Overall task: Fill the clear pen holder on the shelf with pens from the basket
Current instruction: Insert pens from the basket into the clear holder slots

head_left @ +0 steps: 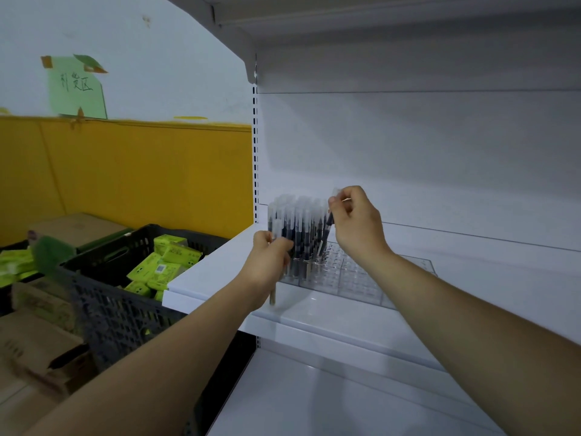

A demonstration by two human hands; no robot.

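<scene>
Insertion step. Spare pen (273, 294) gripped in left hand (269, 258) at 9 o'clock edge of clear pen holder (361, 280) on shelf (217, 272). Beyond, tilted pen (327, 226) pinched by right hand (356, 223) over a cell; straight lowering needed next.

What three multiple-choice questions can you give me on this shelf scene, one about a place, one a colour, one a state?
1. Where in the clear pen holder do the pens stand?
A) its left part
B) its right part
C) every cell

2. What colour are the packets in the basket?
A) red
B) green
C) blue

3. What is the right hand doing?
A) hanging idle
B) pinching a pen
C) lying flat and open

Answers: 1 A, the cells to the right are bare; 2 B, they are bright green; 3 B, its fingers close on a pen at the edge of the filled rows.
</scene>
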